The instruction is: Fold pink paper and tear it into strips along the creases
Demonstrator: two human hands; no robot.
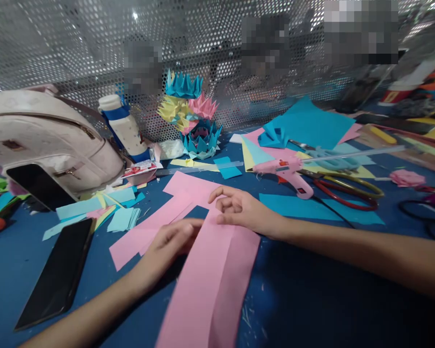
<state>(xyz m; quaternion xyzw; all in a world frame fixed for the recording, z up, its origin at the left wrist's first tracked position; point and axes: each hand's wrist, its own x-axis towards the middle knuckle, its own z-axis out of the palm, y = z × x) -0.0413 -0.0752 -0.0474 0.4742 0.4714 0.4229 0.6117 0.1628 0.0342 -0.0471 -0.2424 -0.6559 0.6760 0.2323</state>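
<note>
A long pink paper strip [203, 280] with a lengthwise crease runs from between my hands toward me. My right hand [241, 210] is at its far end, fingers curled and thumb against the paper. At the strip's left edge is my left hand [172, 239], its fingertips partly hidden behind the paper. More pink paper [152, 222] lies flat on the table just beyond my left hand. A pink glue gun [286, 171] rests to the right of my right hand, near red-handled scissors [348, 193] and a blue paper strip [322, 209].
Two phones, one flat on the table [58, 275] and one leaning [39, 186] on a pale backpack [47, 130], are at left. A bottle [123, 128] and folded-paper flowers [190, 113] stand by the perforated metal screen [76, 43]. Blue sheets [311, 123] lie at back right.
</note>
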